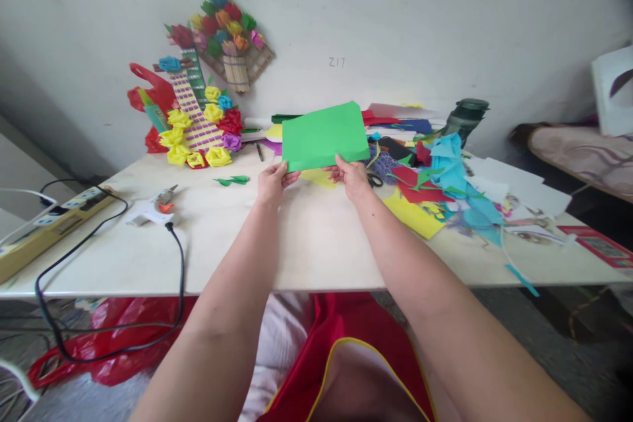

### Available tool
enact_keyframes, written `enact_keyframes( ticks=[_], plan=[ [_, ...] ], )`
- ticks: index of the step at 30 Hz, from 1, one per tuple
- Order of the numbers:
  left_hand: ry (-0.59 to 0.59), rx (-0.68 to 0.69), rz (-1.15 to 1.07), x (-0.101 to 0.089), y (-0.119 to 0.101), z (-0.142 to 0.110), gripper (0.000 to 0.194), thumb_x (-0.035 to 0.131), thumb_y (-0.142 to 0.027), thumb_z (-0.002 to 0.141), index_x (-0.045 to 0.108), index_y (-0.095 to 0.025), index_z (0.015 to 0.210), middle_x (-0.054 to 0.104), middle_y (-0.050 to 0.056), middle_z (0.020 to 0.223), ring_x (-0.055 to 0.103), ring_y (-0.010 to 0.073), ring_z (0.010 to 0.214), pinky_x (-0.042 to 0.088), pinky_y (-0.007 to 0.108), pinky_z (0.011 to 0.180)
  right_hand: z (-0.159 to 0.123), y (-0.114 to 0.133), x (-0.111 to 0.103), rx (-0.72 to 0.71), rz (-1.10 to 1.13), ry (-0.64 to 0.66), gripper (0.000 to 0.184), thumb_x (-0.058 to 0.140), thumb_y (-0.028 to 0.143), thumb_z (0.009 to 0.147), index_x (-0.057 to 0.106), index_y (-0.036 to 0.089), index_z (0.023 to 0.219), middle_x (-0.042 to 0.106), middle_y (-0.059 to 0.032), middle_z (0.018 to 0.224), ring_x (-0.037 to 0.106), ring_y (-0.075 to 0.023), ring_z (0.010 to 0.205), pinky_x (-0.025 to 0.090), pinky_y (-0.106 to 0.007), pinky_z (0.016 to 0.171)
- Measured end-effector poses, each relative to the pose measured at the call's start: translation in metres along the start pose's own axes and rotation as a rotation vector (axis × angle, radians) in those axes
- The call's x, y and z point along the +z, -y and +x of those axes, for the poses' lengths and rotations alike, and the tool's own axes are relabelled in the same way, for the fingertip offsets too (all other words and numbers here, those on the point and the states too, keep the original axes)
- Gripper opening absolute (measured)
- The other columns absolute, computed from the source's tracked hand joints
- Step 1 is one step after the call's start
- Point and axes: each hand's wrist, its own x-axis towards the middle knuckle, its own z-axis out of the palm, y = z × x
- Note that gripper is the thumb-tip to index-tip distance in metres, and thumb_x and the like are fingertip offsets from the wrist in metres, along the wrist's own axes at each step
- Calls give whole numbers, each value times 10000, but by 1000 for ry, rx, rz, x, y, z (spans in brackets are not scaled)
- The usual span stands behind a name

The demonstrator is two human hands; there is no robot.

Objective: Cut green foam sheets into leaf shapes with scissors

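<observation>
A sheet of green paper (pixel 325 135) is held up above the white table, tilted toward me. My left hand (pixel 275 182) pinches its lower left corner, thumb in front. At the lower right edge my right hand (pixel 352 176) grips the sheet the same way, with the fingers behind it. Beyond the right hand lie dark scissors (pixel 374 180), partly hidden. Two cut green paper leaves (pixel 231 180) rest on the table to the left of my left hand.
A white glue gun (pixel 151 210) with a black cord lies left, near a power strip (pixel 54 227). Paper flowers (pixel 217 112) decorate a stand at the back left. Coloured paper scraps (pixel 420 184) cover the right side, before a dark bottle (pixel 465 120).
</observation>
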Motion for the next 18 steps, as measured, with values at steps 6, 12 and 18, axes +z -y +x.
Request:
enact_keyframes(
  ticks=[6,12,18],
  plan=[
    [62,-112,-31,3,1,-4,75,579,-135,824,569,-91,764,677,75,643,660,118,557,533,183,561,-2,1,1,-10,4,16,378,651,437,762,579,126,560,691,-102,601,544,-84,393,388,-178,346],
    [38,-229,-70,8,3,-5,129,546,-190,856,607,-77,843,686,100,683,682,146,645,546,191,585,-2,-2,3,-22,-12,22,401,648,453,756,588,121,540,695,-112,616,549,-88,390,384,-188,345],
    [6,-287,-117,9,3,-2,120,514,-159,870,594,-71,876,676,96,658,673,135,599,535,164,545,-3,-1,2,-29,-61,32,406,651,491,736,599,125,568,701,-112,632,567,-97,421,395,-185,361]
  ],
)
